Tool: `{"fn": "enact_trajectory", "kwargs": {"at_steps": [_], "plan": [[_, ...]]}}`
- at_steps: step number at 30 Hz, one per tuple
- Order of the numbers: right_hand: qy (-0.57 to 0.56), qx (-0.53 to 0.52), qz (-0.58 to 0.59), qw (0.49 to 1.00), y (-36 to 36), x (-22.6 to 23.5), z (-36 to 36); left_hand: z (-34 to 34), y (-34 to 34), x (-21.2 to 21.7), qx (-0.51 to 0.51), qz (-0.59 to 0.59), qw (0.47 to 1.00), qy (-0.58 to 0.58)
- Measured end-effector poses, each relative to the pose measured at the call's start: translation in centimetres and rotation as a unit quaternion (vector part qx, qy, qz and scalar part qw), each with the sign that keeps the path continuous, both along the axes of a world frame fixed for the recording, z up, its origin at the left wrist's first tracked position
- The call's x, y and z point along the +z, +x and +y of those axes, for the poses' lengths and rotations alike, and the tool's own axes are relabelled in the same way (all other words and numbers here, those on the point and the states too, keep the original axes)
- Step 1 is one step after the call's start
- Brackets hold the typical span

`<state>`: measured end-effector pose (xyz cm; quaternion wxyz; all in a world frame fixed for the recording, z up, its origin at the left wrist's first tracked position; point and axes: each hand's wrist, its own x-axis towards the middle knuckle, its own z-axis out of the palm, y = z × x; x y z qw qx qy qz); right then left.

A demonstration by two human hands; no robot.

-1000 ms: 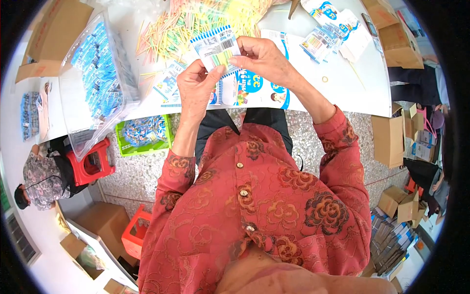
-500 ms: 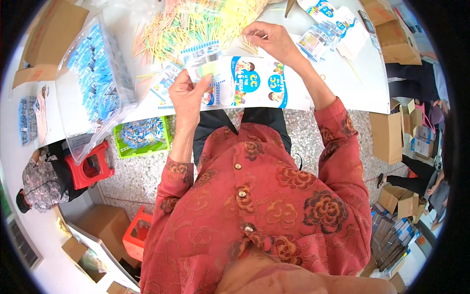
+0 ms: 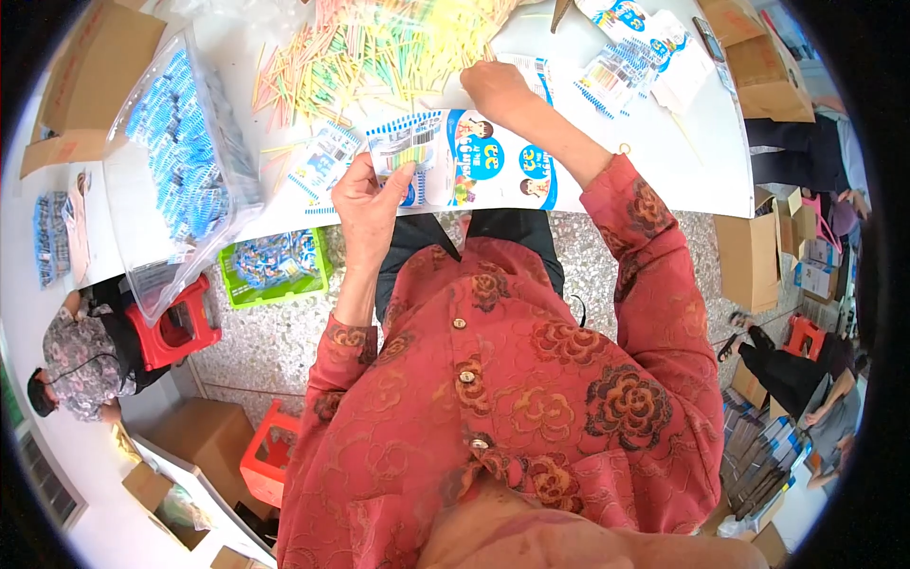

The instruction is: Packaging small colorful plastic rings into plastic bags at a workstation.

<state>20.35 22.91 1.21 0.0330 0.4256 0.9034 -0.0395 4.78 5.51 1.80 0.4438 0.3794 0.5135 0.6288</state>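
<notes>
L hand point(image 3: 368, 201) closed on small printed packet point(image 3: 403, 154), thumb on its face, center-upper frame. R hand point(image 3: 493, 87) up at stick pile point(image 3: 379, 47), fingers curled down on sticks; can't tell if any pinched. I read it as mid-job: packet in hand w/ some sticks showing inside, big pile left. Printed cards point(image 3: 493, 171) below R hand on white table point(image 3: 701, 171). Clear bag of blue packs point(image 3: 180, 152) upper left, green tray point(image 3: 275, 270) beneath table edge.
</notes>
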Motion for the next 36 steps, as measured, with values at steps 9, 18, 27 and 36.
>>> {"fn": "enact_trajectory", "kwargs": {"at_steps": [9, 18, 27, 36], "plan": [[0.041, 0.068, 0.024, 0.997, 0.1, -1.8, -1.1, -0.3, 0.2, -0.3, -0.021, 0.003, 1.000, 0.000], [0.059, 0.128, 0.149, 0.979, 2.0, -3.5, -0.4, -0.7, 0.9, 0.2, -0.014, 0.031, 0.999, 0.011], [-0.198, -0.038, 0.507, 0.838, 3.9, 5.7, -2.9, -0.7, 0.8, 0.1, 0.009, 0.074, 0.997, 0.004], [-0.278, 0.089, 0.588, 0.754, 4.1, 10.7, -7.3, -0.2, 1.9, 0.5, -0.016, 0.091, 0.995, 0.024]]}}
